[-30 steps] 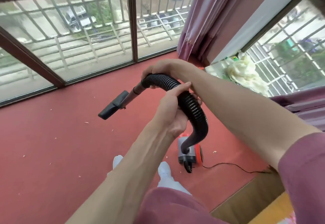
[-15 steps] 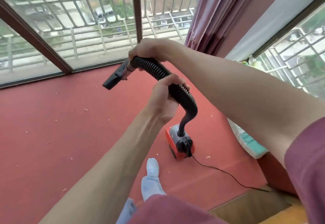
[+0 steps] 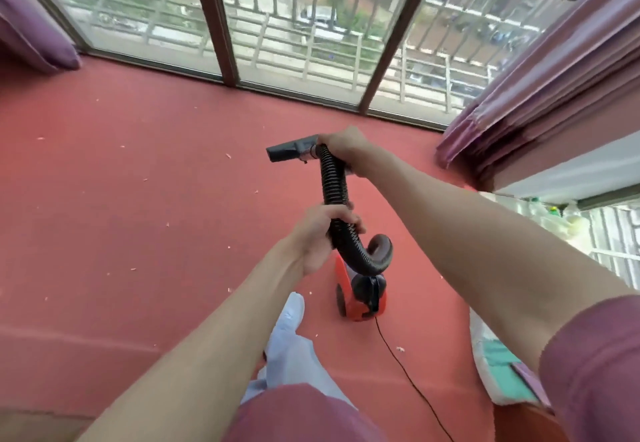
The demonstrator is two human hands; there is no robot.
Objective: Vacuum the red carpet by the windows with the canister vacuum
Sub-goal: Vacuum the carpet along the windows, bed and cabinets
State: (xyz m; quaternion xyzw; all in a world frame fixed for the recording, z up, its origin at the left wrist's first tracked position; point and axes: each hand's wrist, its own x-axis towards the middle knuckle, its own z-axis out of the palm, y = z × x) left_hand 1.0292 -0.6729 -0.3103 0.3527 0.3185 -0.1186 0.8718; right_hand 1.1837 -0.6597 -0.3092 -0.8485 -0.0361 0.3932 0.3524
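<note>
A small red and black canister vacuum (image 3: 360, 294) stands on the red carpet (image 3: 138, 199) in front of my feet. Its black ribbed hose (image 3: 334, 181) curls up from the canister. My left hand (image 3: 320, 230) grips the hose at mid-length. My right hand (image 3: 343, 145) grips the hose's far end, just behind the dark flat nozzle (image 3: 291, 152). The nozzle points left and hangs in the air above the carpet. Several pale crumbs are scattered over the carpet.
Floor-to-ceiling windows (image 3: 311, 25) with brown frames bound the carpet at the back. Purple curtains (image 3: 540, 88) hang at the right and far left. The black power cord (image 3: 408, 375) trails back from the canister. Folded cloth (image 3: 502, 372) lies at the right. My socked foot (image 3: 289, 320) stands beside the vacuum.
The view has swung left and down. The nozzle now points level to the left instead of tilted up. The hose is pulled straighter between my hands, with the canister closer in front of me.
</note>
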